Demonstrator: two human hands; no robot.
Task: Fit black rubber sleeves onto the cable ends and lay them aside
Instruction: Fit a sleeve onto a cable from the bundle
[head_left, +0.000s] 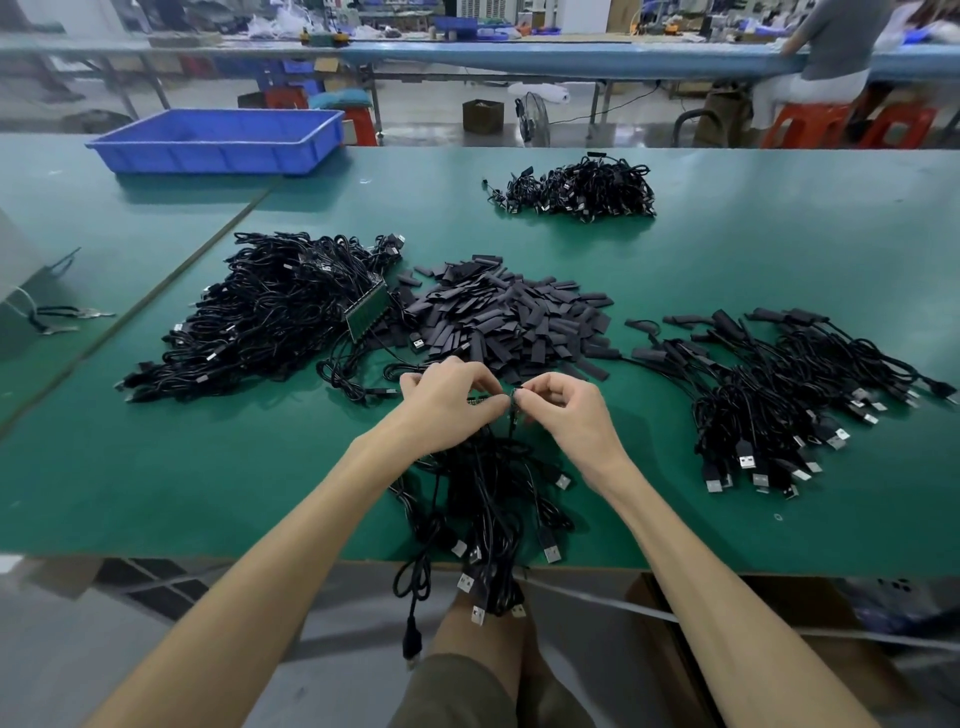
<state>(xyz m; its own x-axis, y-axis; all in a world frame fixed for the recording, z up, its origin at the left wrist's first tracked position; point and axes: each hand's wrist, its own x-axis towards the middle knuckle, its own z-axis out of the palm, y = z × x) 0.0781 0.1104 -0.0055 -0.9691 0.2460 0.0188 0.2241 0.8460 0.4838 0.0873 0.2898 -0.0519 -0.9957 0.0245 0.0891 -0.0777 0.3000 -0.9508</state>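
Caught the left hand (449, 402) and right hand (563, 410) fingertip to fingertip low over the green table mat (156, 467), just on the near side of the loose heap of flat black rubber sleeves (509, 322). Neither one slack, fingers curled on both. Pinched in the left: the top end of a bundle of thin black cables (488, 499), with a bit of green peeking out under the fingers. Pinched in the right: a small black piece (514, 397) right at the meeting point, too tiny to call sleeve or cable end. Saw that bundle hanging straight down from the hands and draping over the table's near edge, silver USB plugs dangling below. Spotted a big tangled pile of bare black cables (270, 312) off to the left, and a fanned-out pile of black cables with sleeves on (779, 395) to the right, plugs toward the near edge. Also clocked a smaller black cable heap (576, 189) farther back and a blue plastic tray (218, 140) at the far left.
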